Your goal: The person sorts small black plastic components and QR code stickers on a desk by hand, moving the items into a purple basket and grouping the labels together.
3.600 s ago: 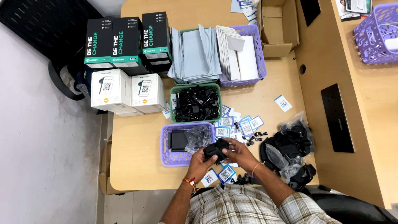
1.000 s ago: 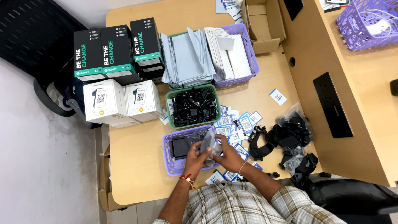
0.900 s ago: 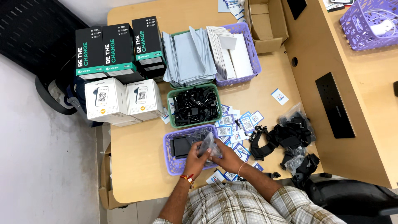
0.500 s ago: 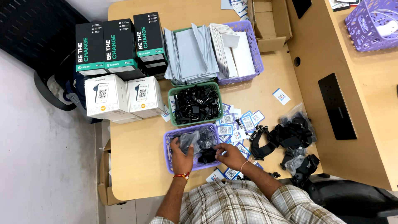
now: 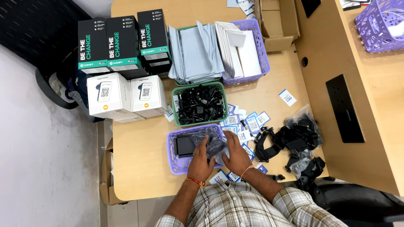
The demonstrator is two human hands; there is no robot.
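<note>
Both hands now lie flat in the purple basket (image 5: 173,164) at the desk's (image 5: 139,168) near edge. The left hand (image 5: 201,162), half a second ago over the basket's left part, has shifted right and presses open-palmed on the clear plastic bag (image 5: 211,141) of black parts; the right hand (image 5: 235,156) rests spread on the bag's right side, gripping nothing
</note>
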